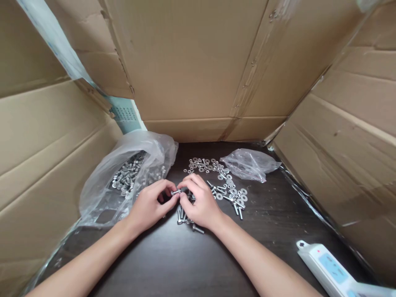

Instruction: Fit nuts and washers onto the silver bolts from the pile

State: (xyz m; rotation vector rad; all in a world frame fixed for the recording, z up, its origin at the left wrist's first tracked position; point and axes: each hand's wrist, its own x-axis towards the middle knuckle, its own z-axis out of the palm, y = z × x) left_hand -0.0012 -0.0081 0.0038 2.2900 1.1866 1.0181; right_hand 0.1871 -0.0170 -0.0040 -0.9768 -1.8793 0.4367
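Between my two hands, just above the dark table, is a small metal bolt (176, 192). My left hand (154, 200) pinches it by one end. The thumb and fingertips of my right hand (198, 201) close on its other end; whether a nut or washer sits there is too small to tell. Loose bolts (181, 216) lie under and beside my right hand, partly hidden by it. Farther right, washers (243, 192) and more bolts (237, 206) are scattered together. Several nuts and washers (202, 165) lie beyond my hands.
A clear plastic bag (95, 187) holding many bolts (126, 175) stands left of my left hand. A crumpled clear bag (252, 164) lies at the back right. Nearer on the right is a white power strip (324, 264). Cardboard walls (198, 62) surround the dark table (185, 264).
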